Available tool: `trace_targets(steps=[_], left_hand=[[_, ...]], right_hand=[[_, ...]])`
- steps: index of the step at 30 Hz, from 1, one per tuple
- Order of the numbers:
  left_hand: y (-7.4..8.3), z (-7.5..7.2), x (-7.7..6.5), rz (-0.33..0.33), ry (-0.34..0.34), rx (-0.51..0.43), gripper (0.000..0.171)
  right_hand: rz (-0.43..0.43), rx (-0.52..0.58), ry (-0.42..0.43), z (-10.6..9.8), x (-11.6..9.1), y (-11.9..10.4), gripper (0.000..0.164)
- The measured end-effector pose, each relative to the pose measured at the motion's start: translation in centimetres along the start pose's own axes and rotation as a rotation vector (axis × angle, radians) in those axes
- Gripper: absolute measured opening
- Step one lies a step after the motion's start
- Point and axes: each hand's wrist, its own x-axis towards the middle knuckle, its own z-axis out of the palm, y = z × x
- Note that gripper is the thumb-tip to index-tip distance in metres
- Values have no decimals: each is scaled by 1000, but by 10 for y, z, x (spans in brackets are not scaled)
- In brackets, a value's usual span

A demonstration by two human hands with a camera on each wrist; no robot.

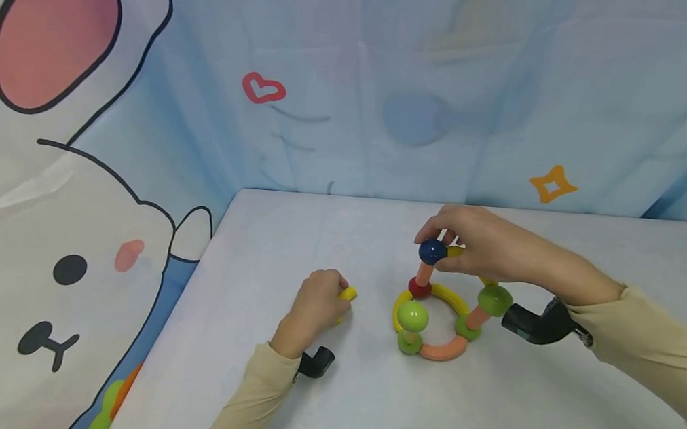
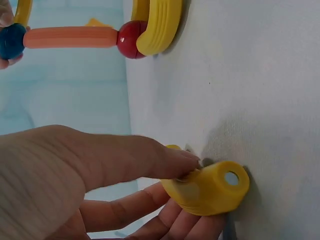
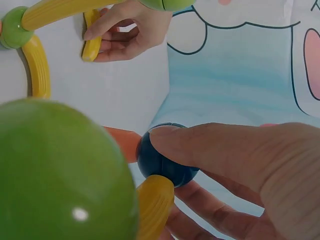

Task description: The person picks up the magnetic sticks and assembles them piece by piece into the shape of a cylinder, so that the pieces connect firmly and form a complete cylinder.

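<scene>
My left hand (image 1: 319, 301) pinches a yellow curved magnetic rod (image 2: 210, 192) near the tabletop; a round silvery spot shows in its end. To the right, my right hand (image 1: 482, 244) grips a dark blue ball (image 3: 165, 157) between thumb and fingers. That ball tops an orange rod (image 1: 425, 275) rising from a red ball (image 1: 419, 288), and a yellow rod (image 3: 156, 205) also meets it. Below lies a ring of curved rods: yellow pieces (image 1: 449, 297) and an orange piece (image 1: 445, 349), joined by green balls (image 1: 409, 343). Two raised green balls (image 1: 413, 315) stand above the ring.
Under everything lies a white tabletop (image 1: 352, 392), its far edge meeting a light blue printed curtain (image 1: 351, 126). A large cartoon animal print (image 1: 94, 329) fills the left side. Black wrist cameras (image 1: 539, 323) are strapped by both sleeves, the right one close to a raised green ball.
</scene>
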Motion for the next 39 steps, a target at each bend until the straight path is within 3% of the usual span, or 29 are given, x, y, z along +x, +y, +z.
trace_targets(steps=[5,11,14,18,22,30,39], left_hand=[[1,0,1,-19,-52,-112,20],[6,-12,5,-14,-129,-262,24],[9,-18,7,12,-169,-402,29],[15,-25,9,55,-221,-668,36],[23,-31,11,112,-228,-807,37],[35,-32,13,132,-221,-885,35],[41,-31,14,201,-222,-826,31]], right_hand=[[6,7,0,2,2,-2,32],[8,9,4,3,2,-3,32],[6,10,3,3,3,-3,32],[4,12,5,4,4,-3,32],[4,18,12,5,5,-3,32],[-11,35,30,8,6,-3,33],[-22,49,35,8,4,-1,32]])
